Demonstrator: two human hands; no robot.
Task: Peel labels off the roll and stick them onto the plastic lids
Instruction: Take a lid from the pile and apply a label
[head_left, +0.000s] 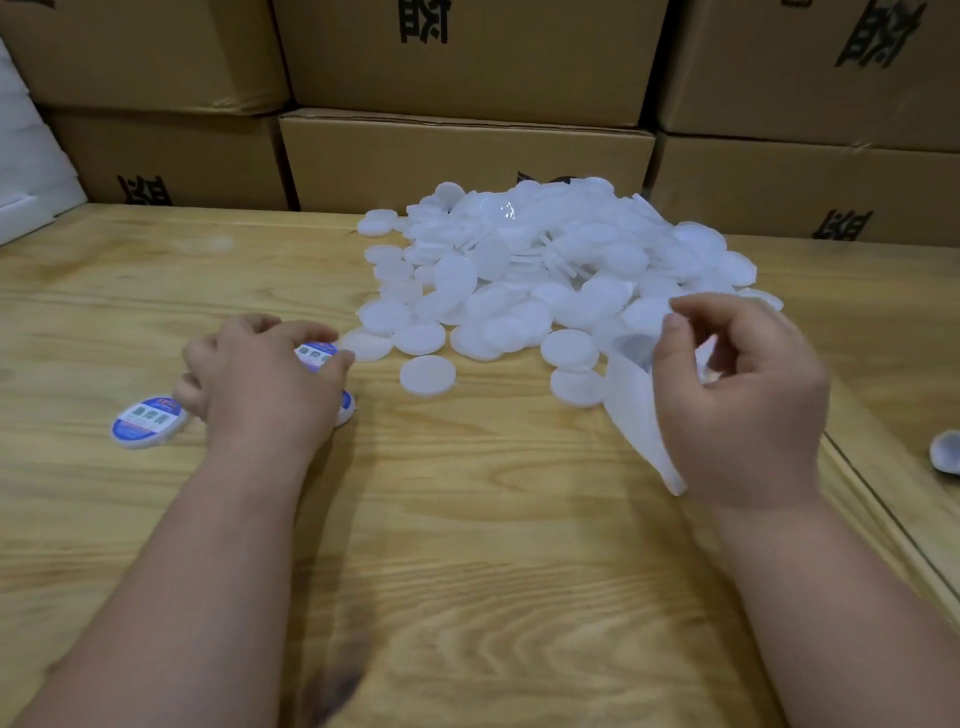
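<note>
- Stacked cardboard boxes (467, 156) with black printed characters are seen along the back; a pale wooden tabletop (467, 519) fills the foreground.
- A large heap of unlabelled white plastic lids (545, 270) is noted at centre-back of the tabletop, with loose lids spilling toward the front edge of the heap; one single lid (427, 375) lies just apart from it.
- One labelled lid (148, 422), with a blue-and-white printed label, lies flat at the left, just beside the left hand (265, 379).
- The left hand is placed palm-down with curled fingers over another labelled lid (317, 354); its label is partly visible under the fingertips. A further lid edge (347, 405) shows beneath the hand's right side. It is judged that a label is being pressed down or the lid set aside; which cannot be told.
- The right hand (737, 395) is raised near the heap's front-right edge, thumb and fingers curled round a strip of translucent white backing paper (639, 415) that trails down toward the tabletop. No label can be made out on the visible strip, and the roll itself is not identified.
- A small grey-white object (946, 452) is cut off at the right edge; not identifiable.
- Progress, as a judgement: early. Two, possibly three, lids appear labelled; the heap of many blank lids is left.
- Next step judged: a fresh label to be peeled from the strip and a blank lid taken from the heap.
</note>
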